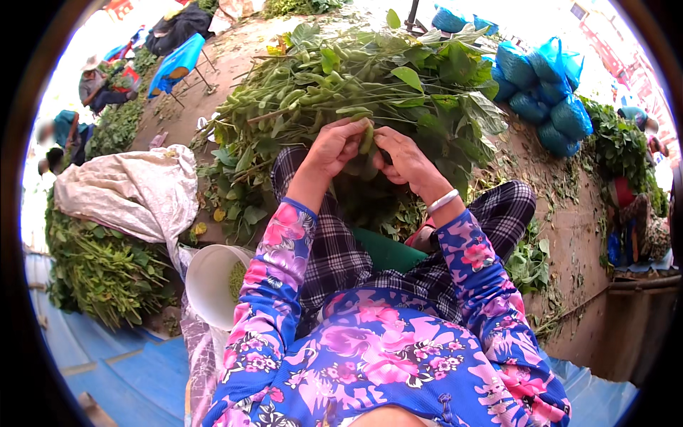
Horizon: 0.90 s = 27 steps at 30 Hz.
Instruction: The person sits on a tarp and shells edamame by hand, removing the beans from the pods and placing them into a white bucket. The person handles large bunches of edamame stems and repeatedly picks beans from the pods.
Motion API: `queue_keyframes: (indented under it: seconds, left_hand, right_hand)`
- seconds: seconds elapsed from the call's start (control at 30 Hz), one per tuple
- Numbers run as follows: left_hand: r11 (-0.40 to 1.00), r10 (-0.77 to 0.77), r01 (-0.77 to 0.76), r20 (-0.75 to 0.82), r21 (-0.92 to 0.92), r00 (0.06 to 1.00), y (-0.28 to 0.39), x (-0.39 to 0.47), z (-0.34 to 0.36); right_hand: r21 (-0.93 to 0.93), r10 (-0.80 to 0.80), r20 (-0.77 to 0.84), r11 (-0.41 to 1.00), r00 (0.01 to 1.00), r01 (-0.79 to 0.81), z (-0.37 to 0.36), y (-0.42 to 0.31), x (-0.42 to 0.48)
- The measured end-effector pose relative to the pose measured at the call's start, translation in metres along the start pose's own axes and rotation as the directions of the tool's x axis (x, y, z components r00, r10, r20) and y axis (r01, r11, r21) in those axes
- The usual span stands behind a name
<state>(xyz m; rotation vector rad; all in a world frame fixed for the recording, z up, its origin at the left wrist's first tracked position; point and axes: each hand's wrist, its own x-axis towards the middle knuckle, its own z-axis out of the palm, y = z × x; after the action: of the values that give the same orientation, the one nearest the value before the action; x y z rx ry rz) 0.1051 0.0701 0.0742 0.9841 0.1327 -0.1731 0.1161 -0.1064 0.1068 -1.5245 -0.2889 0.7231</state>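
My left hand [339,143] pinches a green bean pod [366,140] between thumb and fingertips, in front of a heap of cut bean plants. My right hand [404,159], with a pale bangle at its wrist, grips the same pod from the other side. A small dark thing [385,156] shows by its curled fingers; what it is I cannot tell. The bean plants [315,88], stalks with many pods and leaves, lie just beyond my hands and over my knees. Beside my left forearm stands a white plastic bucket [205,288] with shelled green beans [237,278] inside.
A whitish woven sack [133,187] covers part of another plant pile [106,267] at left. Filled blue bags [544,96] are stacked at far right. A blue-covered folding stool [176,61] stands at far left. Other people [98,82] sit among plants. Blue sheeting [139,379] lies behind me.
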Motion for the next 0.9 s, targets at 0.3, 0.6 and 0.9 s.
queue_keyframes:
  seconds: [0.3, 0.6, 0.9]
  left_hand:
    - [0.995, -0.098, 0.100, 0.090, -0.014, 0.991, 0.004, 0.006, -0.005]
    - [0.993, 0.109, -0.110, 0.024, 0.050, 0.994, -0.009, -0.007, 0.012]
    - [0.977, 0.185, -0.179, 0.045, -0.114, 0.982, -0.021, -0.004, 0.009]
  right_hand:
    - [0.279, 0.089, 0.159, 0.951, 0.983, -0.131, -0.008, 0.012, 0.010]
    - [0.398, -0.003, 0.122, 0.916, 0.993, -0.046, -0.004, 0.016, 0.008]
    - [0.016, -0.204, -0.110, 0.978, 0.973, 0.207, 0.012, 0.017, 0.002]
